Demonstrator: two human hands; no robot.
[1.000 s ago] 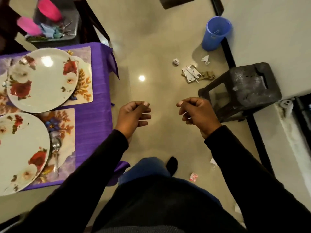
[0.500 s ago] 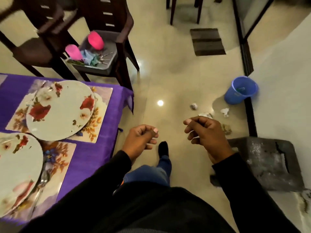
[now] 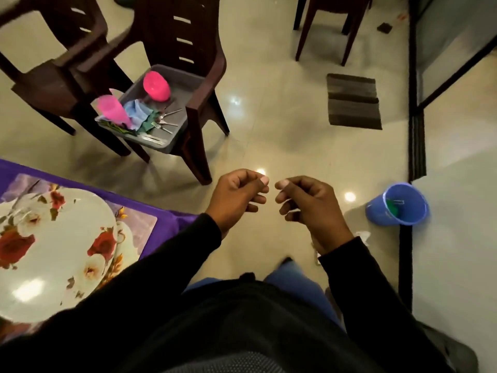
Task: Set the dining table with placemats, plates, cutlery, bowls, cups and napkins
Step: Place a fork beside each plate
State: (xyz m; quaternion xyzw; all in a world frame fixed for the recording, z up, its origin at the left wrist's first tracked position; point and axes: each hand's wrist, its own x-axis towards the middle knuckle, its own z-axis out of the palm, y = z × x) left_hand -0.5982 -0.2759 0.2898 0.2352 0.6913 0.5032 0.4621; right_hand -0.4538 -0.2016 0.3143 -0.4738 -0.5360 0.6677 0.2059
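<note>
- Compared with the earlier frames, the view has swung up and toward the brown chair (image 3: 185,84); the grey tray (image 3: 172,122) on its seat now sits nearer the centre, and both hands have drawn closer together.
- Left hand (image 3: 236,195): loosely curled, fingers folded inward, nothing visible in it.
- Right hand (image 3: 309,203): loosely curled in the same manner; a pale sliver shows between the fingers, too small to identify, so it cannot be confirmed empty.
- Both hands hang over bare floor, well apart from the tray and from the table.
- Done, as far as visible: a floral placemat (image 3: 134,224) lies on the purple tablecloth (image 3: 172,224) with a floral plate (image 3: 53,251) set on it.
- Remaining, by judgement: the tray holds a pink bowl (image 3: 156,85), a pink cup (image 3: 113,110), folded napkins (image 3: 139,115) and cutlery (image 3: 165,121), none yet on the table.
- Stage estimate: roughly midway; placemats and plates appear complete, the smaller items are pending.
- Unrelated: a blue bin (image 3: 398,204) stands on the floor to the right.
</note>
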